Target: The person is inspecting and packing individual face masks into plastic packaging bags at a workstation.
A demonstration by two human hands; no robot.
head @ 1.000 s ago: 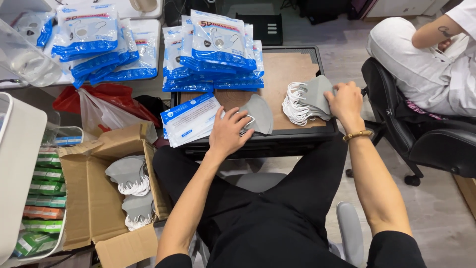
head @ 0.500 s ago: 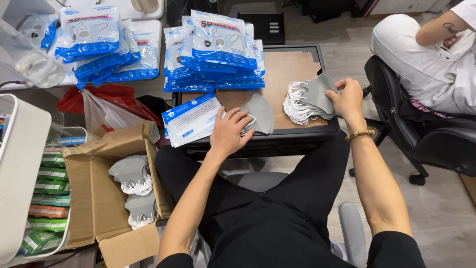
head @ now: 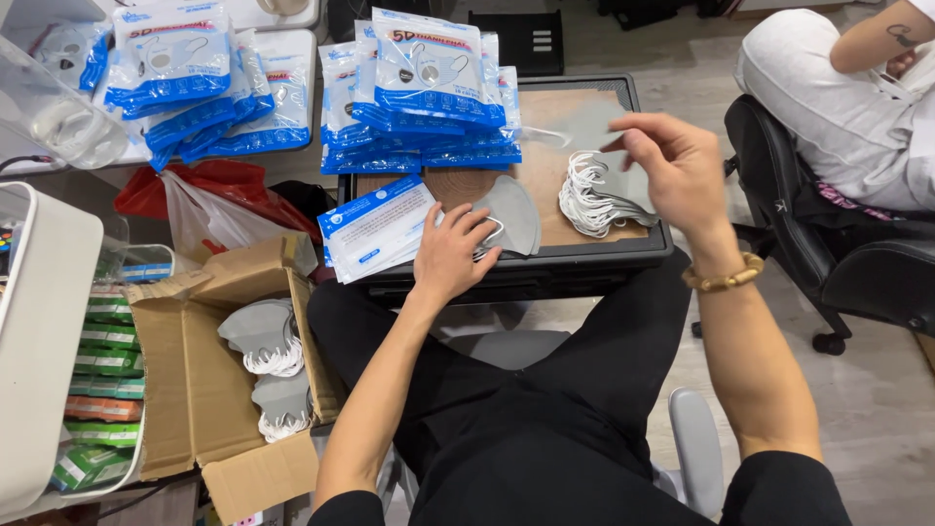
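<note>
My left hand (head: 453,255) lies flat on a single grey face mask (head: 516,212) at the front of a brown-topped black case (head: 584,261), beside a stack of flat blue-and-white bags (head: 375,232). My right hand (head: 674,164) is raised above a pile of grey masks with white ear loops (head: 596,200). It pinches one blurred grey mask (head: 586,125) whose white loop trails to the left.
Piles of filled blue mask packets (head: 419,88) fill the back of the case, and more packets (head: 185,78) lie on a table to the left. An open cardboard box (head: 185,390) of grey masks stands by my left knee. Another person (head: 838,88) sits in a black chair (head: 857,263) on the right.
My right hand has lifted off the mask pile with one grey mask and moved up and left. My left hand stays on the single mask.
</note>
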